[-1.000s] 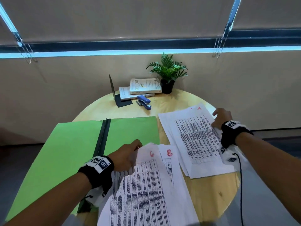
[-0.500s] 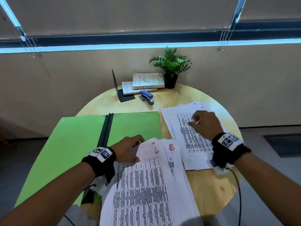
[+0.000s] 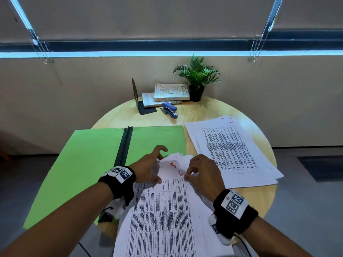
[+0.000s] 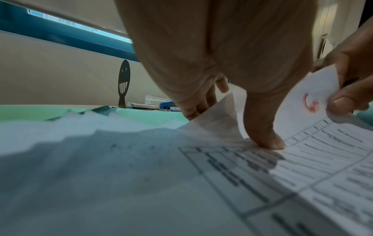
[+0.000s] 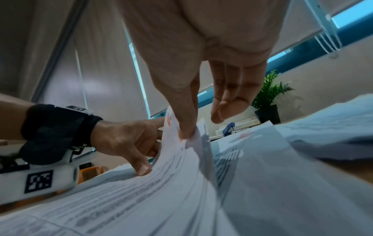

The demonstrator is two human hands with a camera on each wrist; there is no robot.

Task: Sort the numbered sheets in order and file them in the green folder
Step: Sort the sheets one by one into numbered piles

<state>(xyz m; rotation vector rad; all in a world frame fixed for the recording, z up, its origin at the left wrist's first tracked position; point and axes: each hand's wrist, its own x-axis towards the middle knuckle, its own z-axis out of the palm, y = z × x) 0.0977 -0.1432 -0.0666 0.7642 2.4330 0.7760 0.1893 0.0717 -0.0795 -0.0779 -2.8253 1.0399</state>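
The green folder (image 3: 89, 164) lies open on the left of the round table. A near pile of printed sheets (image 3: 163, 216) lies in front of me, partly over the folder's right flap. My left hand (image 3: 157, 165) holds the pile's top left: its thumb (image 4: 264, 137) presses down on the print, and its fingers sit behind the raised corners. My right hand (image 3: 187, 175) pinches the upper corner of the top sheet (image 4: 310, 95), which bears a red number partly hidden by the fingers. A sheet marked with a red 5 (image 3: 173, 165) shows just behind. A second pile (image 3: 230, 151) lies to the right.
At the table's far edge stand a potted plant (image 3: 196, 78), two stacked books (image 3: 167, 95), a black bookend (image 3: 135, 91) and a blue stapler (image 3: 169, 109). The near pile overhangs the table's front edge. A wall with blinds rises behind.
My right hand left the right pile and came across to the near pile, taking the top sheet's corner. My left hand stayed on the near pile. A sheet marked 5 now shows.
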